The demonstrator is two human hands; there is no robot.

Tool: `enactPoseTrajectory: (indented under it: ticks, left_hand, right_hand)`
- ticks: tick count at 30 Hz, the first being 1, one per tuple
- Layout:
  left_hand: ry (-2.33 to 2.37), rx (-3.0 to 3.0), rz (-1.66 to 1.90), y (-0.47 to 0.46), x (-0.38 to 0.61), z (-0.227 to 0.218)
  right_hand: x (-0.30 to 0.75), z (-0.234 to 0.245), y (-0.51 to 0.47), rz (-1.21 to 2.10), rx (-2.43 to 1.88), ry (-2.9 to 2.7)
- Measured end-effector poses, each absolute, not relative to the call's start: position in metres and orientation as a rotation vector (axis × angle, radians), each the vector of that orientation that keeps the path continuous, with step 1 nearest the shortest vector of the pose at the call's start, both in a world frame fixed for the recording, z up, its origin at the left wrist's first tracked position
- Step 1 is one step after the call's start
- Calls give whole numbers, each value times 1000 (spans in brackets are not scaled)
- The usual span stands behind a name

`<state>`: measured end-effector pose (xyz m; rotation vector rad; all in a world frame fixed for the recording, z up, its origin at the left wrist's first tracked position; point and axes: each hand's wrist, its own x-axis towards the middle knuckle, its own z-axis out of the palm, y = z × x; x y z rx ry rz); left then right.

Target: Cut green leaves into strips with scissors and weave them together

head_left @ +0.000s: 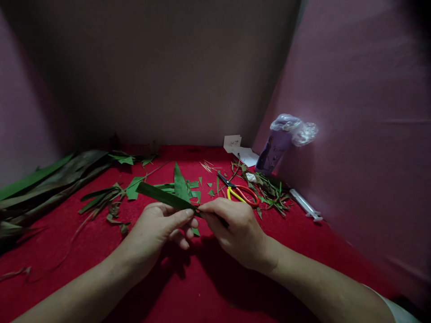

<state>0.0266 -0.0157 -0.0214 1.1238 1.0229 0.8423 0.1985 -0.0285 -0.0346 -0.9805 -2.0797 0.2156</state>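
Note:
Both hands hold one green leaf strip (160,195) above the red cloth (188,287). My left hand (158,229) pinches it from the left between thumb and fingers; the strip's free end points up and to the left. My right hand (232,226) is closed on the strip's other end, fingertips meeting the left hand's at the middle. A pointed upright leaf piece (180,183) stands just behind the hands. Scissors (239,192) with a yellow and a red handle lie beyond the right hand.
Long leaves (50,181) are piled at the left. Cut green scraps (134,186) and twigs (271,190) litter the cloth. A purple cup (274,150) under plastic wrap, paper slips (240,150), toothpicks (208,166) and a syringe (305,204) lie at the back right. Pink walls enclose the space.

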Motion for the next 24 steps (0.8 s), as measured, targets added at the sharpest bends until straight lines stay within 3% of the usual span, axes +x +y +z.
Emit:
enactPoseTrajectory:
  ticks: [17,24]
  left_hand:
    - [850,1072,830,-21,27,-23]
    - [915,1008,933,-26,32,-25]
  right_hand:
    - [195,-33,-32,-694,-902,-2321]
    - [189,-32,-38,-705,-850,-2341]
